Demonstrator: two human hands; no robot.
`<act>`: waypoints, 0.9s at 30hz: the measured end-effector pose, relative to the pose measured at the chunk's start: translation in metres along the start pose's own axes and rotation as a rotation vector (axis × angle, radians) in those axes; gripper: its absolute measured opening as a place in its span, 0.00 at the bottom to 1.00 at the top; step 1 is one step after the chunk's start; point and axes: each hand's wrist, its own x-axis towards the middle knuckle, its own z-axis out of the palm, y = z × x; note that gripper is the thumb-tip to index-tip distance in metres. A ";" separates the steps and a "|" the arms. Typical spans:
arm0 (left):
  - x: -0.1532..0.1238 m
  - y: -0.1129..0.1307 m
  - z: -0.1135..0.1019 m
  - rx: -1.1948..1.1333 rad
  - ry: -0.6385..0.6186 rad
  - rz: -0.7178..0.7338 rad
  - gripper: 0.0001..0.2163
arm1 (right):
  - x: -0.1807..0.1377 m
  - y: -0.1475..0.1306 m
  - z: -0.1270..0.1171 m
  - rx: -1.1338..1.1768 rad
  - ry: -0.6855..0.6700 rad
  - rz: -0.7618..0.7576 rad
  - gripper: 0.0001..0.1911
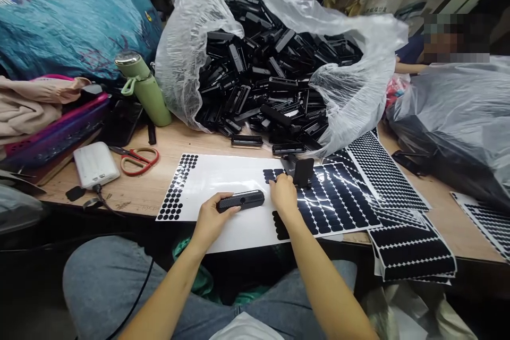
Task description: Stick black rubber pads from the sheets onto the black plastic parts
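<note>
My left hand (210, 221) is closed around one end of a long black plastic casing (249, 200), holding it level above the white backing sheet (223, 175). Black rounded stickers (338, 199) cover the sheet's right part, and small round black stickers (175, 191) line its left edge. At the edge of the sticker rows, my right hand (285, 195) has its fingers bent together and touching the sheet; anything between the fingertips is hidden. Just beyond them stands a dark object with a square black plate (303, 172).
Behind the sheet, a large clear plastic bag (179, 58) spills black casings (274, 69). Red-handled scissors (139, 162), a white power bank (95, 164) and a green bottle (149, 93) stand left. More sticker sheets (414, 244) overhang the front edge at right. Another person (410, 53) sits beyond.
</note>
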 end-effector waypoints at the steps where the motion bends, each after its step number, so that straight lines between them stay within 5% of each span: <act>1: 0.000 0.000 0.000 0.001 -0.003 0.001 0.18 | 0.001 0.000 -0.001 0.016 -0.007 0.001 0.10; 6: -0.001 0.002 -0.001 0.013 -0.025 -0.019 0.18 | -0.007 0.007 -0.012 0.196 -0.058 -0.018 0.08; 10: 0.000 0.001 -0.001 0.005 -0.033 0.004 0.18 | -0.029 0.014 -0.017 0.759 -0.403 0.058 0.11; 13: 0.001 0.000 -0.001 0.017 -0.041 0.016 0.17 | -0.038 0.016 -0.014 0.900 -0.557 0.077 0.11; 27: 0.000 0.000 -0.001 0.054 -0.037 0.008 0.18 | -0.034 0.011 -0.009 0.830 -0.506 0.093 0.09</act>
